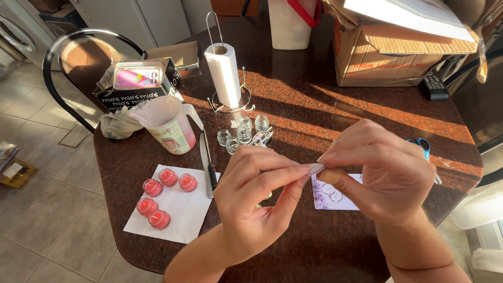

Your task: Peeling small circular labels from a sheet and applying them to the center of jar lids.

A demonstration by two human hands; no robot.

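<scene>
Looking down from the head view, a tiny pale sticker is seen pinched between both hands above the dark counter. The left hand is closed on one end of it with thumb and forefinger; the right hand is closed on the other end, its fingers curled tightly over the piece. The sticker is held in the air, just above a small sheet of labels that lies flat on the counter between the wrists.

Five small jars filled with pink are set out on a white paper towel to the left; no label can be made out on any of them. A cluster of empty clear jars is standing farther back, near the foot of the paper-towel holder, so filling is judged only partly done and labelling barely begun. A jug with a pink residue and a knife are parked beside the filled jars.

Blue-handled scissors are lying to the right, and a cardboard box and a remote control are seen at the far edge.
</scene>
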